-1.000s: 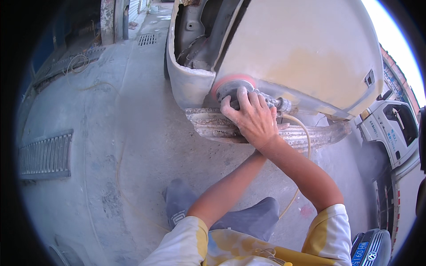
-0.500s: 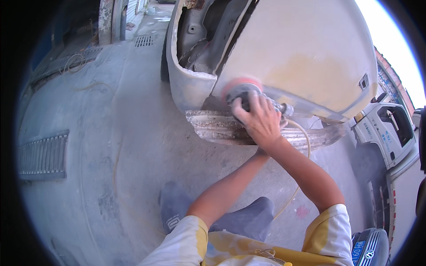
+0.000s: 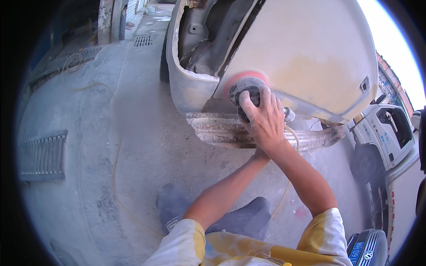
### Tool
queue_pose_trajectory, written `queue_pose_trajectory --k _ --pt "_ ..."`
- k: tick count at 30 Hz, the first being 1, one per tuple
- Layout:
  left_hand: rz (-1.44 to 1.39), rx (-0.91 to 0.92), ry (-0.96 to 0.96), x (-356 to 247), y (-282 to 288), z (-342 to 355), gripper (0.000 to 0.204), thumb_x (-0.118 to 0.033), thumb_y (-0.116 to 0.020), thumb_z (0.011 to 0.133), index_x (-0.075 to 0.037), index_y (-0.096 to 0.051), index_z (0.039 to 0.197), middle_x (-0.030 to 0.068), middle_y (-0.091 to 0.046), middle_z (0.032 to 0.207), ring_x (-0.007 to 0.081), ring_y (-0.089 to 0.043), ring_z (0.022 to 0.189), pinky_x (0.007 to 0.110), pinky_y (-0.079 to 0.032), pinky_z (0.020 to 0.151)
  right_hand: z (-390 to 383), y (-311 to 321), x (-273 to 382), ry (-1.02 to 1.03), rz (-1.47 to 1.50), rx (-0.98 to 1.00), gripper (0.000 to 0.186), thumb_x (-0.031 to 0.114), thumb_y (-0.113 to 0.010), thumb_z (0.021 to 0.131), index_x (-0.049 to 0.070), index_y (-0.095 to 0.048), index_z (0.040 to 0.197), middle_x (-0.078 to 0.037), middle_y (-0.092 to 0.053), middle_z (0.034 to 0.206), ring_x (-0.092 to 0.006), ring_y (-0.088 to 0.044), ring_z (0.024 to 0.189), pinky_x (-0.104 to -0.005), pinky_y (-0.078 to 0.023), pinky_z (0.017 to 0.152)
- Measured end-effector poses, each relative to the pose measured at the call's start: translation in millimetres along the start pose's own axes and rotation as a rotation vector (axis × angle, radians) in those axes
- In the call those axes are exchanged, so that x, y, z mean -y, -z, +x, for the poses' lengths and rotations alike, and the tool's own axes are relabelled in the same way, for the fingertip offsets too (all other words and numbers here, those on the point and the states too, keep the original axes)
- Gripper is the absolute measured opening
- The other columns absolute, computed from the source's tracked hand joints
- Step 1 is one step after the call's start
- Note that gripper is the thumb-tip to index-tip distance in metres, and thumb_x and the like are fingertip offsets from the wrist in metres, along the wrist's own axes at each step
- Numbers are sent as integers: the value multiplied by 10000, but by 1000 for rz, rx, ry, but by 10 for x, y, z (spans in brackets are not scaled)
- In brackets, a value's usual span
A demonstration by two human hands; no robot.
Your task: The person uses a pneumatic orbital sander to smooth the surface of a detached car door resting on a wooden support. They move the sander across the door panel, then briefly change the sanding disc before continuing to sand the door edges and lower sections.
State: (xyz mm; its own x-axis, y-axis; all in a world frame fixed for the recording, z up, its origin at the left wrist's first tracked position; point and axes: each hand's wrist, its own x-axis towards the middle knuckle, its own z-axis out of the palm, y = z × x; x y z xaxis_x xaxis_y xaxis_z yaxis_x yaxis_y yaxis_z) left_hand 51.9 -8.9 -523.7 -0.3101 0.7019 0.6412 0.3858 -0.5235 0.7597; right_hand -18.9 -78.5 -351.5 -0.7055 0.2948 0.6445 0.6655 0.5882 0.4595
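Note:
My right hand [image 3: 267, 119] wraps over the top of a round, dusty air sander [image 3: 240, 88] with a dark body. Its red-edged pad [image 3: 253, 74] is pressed against the lower part of a sanded, cream-coloured vehicle panel [image 3: 306, 40]. My left hand [image 3: 262, 154] reaches in beneath my right wrist; its fingers are hidden behind my right hand and forearm. A pale air hose [image 3: 296, 135] runs from a fitting beside my right hand down past my forearm. Below the sander juts a rough, flaking metal sill [image 3: 217, 130].
Left of the panel is an open body cavity [image 3: 194, 44] with a ragged edge. A white truck [image 3: 377, 133] and a dark car front [image 3: 368, 248] stand on the right. Hose lies along the dusty concrete floor [image 3: 146, 155], near metal drain grates [image 3: 43, 156].
The sander and my right hand have shifted slightly to the right along the panel. Both forearms have moved a little, and the hose beside them hangs differently.

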Motion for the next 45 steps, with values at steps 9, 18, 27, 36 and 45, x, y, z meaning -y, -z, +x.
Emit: queue_pose_trajectory --k 9,18,27,36,45 --pt "-79 -9 -46 -164 70 173 552 -402 -479 1081 -105 -353 1529 46 -457 1449 180 -400 1376 359 -297 1178 -4 96 -102 -12 24 -95 616 109 -849 670 179 -581 1220 -192 -516 1188 -381 -600 1020 -465 -504 841" --pt "-173 -41 -108 -286 110 345 517 -387 -462 1090 -106 -366 1514 43 -468 1425 177 -421 1355 359 -319 1166 191 234 -200 15 -8 -134 616 94 -833 679 191 -578 1232 -190 -504 1205 -387 -588 1043 -486 -500 866" --pt "-428 -75 -307 -945 689 831 483 -372 -445 1099 -107 -379 1498 40 -479 1401 175 -441 1333 360 -341 1155 572 467 -178 71 21 -226 504 92 -806 731 173 -605 1186 -172 -521 1144 -368 -618 979 -450 -536 780" --pt "-527 -123 -514 -1175 1046 1111 451 -356 -427 1109 -109 -392 1483 36 -490 1377 173 -461 1312 361 -363 1143 717 562 -212 98 -15 -266 329 123 -675 839 149 -566 1148 -161 -542 1072 -342 -600 865 -442 -513 747" --pt "-981 21 -374 -1223 898 1115 507 -299 -577 1032 -76 -435 1465 113 -564 1357 238 -540 1286 413 -422 1083 763 762 -378 24 12 -258 470 133 -777 776 141 -593 1209 -183 -551 1085 -389 -622 897 -489 -519 763"
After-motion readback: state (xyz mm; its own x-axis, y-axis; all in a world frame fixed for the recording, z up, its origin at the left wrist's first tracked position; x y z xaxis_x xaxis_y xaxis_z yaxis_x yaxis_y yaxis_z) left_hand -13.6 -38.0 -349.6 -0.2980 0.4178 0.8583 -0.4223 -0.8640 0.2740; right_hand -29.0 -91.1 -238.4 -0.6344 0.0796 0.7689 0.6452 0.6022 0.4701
